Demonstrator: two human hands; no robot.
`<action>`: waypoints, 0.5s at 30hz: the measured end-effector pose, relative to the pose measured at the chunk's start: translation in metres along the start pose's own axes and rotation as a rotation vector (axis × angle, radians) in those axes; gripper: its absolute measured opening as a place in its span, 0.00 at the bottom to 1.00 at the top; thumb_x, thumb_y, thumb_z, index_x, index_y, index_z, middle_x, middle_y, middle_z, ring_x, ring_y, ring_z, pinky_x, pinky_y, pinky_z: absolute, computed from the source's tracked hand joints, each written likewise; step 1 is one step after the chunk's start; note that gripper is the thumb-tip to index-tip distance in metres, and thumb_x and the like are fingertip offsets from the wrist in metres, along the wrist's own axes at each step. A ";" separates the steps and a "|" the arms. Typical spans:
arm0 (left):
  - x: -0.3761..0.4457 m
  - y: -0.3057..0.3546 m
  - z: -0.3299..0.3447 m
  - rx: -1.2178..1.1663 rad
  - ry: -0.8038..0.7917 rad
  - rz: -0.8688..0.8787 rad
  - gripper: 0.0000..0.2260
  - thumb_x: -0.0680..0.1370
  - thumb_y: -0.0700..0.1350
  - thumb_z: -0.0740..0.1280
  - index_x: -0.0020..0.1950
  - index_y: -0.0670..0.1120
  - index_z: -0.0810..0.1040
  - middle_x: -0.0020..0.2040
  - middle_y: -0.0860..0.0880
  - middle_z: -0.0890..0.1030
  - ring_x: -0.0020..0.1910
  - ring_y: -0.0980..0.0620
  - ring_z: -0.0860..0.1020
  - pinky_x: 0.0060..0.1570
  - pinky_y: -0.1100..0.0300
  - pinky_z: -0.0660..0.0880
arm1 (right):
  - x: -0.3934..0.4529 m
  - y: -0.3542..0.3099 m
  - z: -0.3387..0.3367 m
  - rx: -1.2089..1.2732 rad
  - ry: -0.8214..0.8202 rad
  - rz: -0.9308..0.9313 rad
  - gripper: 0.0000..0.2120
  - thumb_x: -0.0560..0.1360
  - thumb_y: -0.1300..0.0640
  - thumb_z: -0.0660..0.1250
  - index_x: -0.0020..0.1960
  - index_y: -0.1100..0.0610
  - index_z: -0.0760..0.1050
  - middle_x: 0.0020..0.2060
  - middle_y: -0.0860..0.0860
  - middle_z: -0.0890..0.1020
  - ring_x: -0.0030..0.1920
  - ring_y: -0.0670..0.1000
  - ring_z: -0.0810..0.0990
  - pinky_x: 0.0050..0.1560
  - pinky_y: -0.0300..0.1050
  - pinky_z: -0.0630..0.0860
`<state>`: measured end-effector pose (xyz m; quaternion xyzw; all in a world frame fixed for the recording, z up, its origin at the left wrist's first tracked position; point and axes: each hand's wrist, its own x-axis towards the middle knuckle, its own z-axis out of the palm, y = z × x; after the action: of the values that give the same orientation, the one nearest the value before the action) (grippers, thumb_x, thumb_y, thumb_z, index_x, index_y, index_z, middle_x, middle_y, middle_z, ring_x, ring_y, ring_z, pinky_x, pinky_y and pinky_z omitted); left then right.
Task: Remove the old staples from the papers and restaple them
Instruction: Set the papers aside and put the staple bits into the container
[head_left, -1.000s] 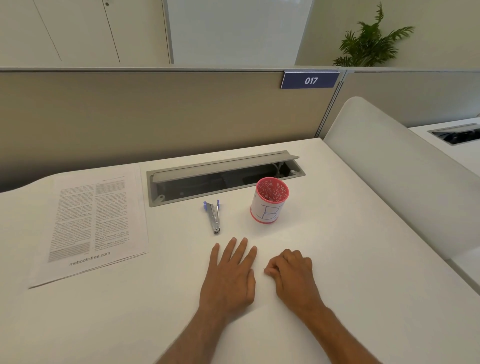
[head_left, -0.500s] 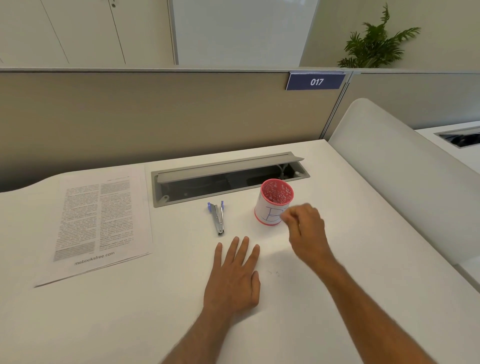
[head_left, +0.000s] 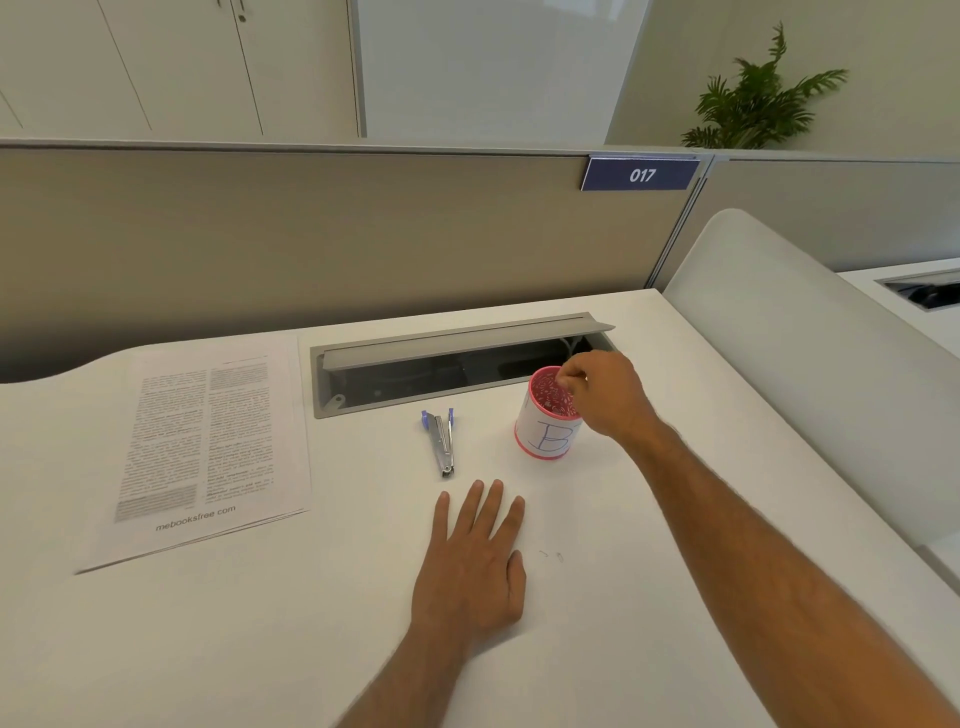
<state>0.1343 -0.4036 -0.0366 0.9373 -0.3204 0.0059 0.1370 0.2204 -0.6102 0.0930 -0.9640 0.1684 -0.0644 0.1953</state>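
A stack of printed papers (head_left: 208, 441) lies flat at the left of the white desk (head_left: 675, 545). A small metal stapler with blue ends (head_left: 441, 439) lies at mid-desk. Just right of it stands a pink mesh cup (head_left: 545, 441) with a white label marked "B". My right hand (head_left: 605, 395) hovers over the cup's rim, fingertips pinched together and pointing into it; anything held between them is too small to see. My left hand (head_left: 475, 561) rests flat on the desk with its fingers spread, holding nothing. Two tiny bent staples (head_left: 551, 555) lie just right of it.
An open grey cable tray (head_left: 457, 364) is sunk into the desk behind the stapler and cup. A beige partition (head_left: 311, 234) closes the back, and a white curved divider (head_left: 805, 364) bounds the right side.
My right hand has lifted from the desk beside my left hand and travelled forward to the top of the pink cup. My left hand has stayed flat in place.
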 end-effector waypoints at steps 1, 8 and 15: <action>0.000 0.000 0.000 -0.001 0.000 0.000 0.26 0.77 0.53 0.55 0.75 0.51 0.64 0.77 0.47 0.64 0.76 0.45 0.60 0.71 0.40 0.51 | -0.001 0.000 0.000 0.010 0.000 0.002 0.07 0.78 0.58 0.65 0.53 0.55 0.81 0.53 0.54 0.83 0.54 0.54 0.79 0.61 0.53 0.77; 0.000 0.000 0.000 -0.003 -0.003 -0.001 0.26 0.77 0.53 0.55 0.75 0.51 0.64 0.77 0.47 0.64 0.76 0.45 0.60 0.71 0.40 0.50 | -0.014 0.002 -0.002 0.140 0.130 -0.033 0.10 0.78 0.60 0.65 0.58 0.54 0.80 0.56 0.52 0.82 0.57 0.52 0.79 0.60 0.51 0.77; 0.000 0.000 0.000 -0.007 0.007 -0.008 0.26 0.77 0.53 0.53 0.76 0.52 0.62 0.78 0.48 0.60 0.78 0.46 0.56 0.72 0.40 0.48 | -0.102 0.019 0.021 0.422 0.332 -0.036 0.10 0.75 0.61 0.69 0.53 0.52 0.82 0.46 0.45 0.84 0.41 0.42 0.79 0.40 0.36 0.75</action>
<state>0.1344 -0.4042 -0.0368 0.9380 -0.3163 0.0078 0.1414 0.1230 -0.5832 0.0601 -0.8810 0.1640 -0.2587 0.3605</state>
